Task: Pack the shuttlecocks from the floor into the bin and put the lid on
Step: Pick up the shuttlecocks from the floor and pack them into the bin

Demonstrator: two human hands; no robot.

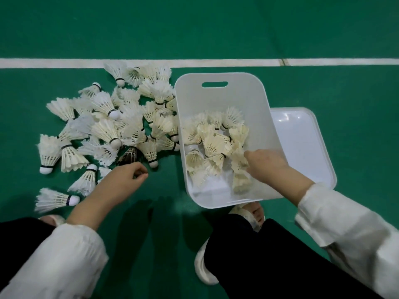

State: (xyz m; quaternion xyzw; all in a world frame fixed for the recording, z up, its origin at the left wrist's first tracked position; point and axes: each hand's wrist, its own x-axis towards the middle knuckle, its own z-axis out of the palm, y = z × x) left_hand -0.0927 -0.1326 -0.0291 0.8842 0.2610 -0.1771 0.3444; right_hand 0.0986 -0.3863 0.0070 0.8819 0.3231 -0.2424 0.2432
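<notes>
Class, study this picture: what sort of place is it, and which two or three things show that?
Most likely a badminton court in a sports hall. The green floor carries a painted white line, and feather shuttlecocks lie heaped on it beside a white bin.

I count 1 bin [218,96], 1 lid [302,139], 1 left hand [127,175], 1 right hand [266,162], 1 dark shuttlecock [129,156]. White shuttlecocks [105,129]: about twelve in the bin, over twenty heaped on the floor [216,29], exact count not readable
</notes>
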